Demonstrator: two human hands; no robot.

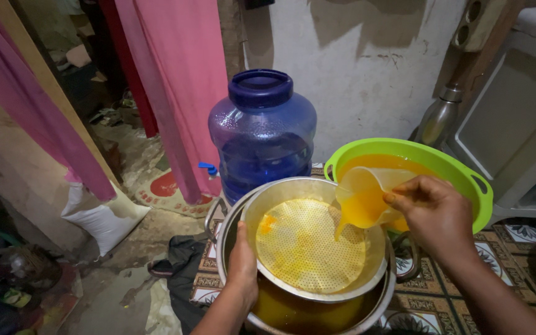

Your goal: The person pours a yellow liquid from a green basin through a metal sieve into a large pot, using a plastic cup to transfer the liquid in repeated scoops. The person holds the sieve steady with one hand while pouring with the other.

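From the head camera, looking down, I see a person standing over a big metal pot (387, 305) on a patterned floor mat (442, 304). A round metal strainer (312, 245) with many small holes lies across the mouth of the pot, a little tilted. The left hand (243, 263) is closed over the near rim of the strainer, thumb on top, and holds it steady. The right hand (437, 214) is wrapped around a clear plastic cup (367, 195) and tips it, so that a thick orange-yellow liquid (345, 224) runs in a thin stream onto the perforated plate. The step in hand, as I judge it, is straining this liquid into the pot, and dark yellow liquid already shows in the pot under the strainer. The cup looks about half full; I think the pouring needs a slow tilt and a firm left grip, so the strainer does not slide and the stream stays inside its rim. Just behind the cup is a bright green plastic basin (466, 177) with handles, holding more of the same liquid. Further back a large blue water jug (262, 139) with a dark cap stands against a rough white wall (367, 68). Pink cloth (181, 80) hangs at the left.
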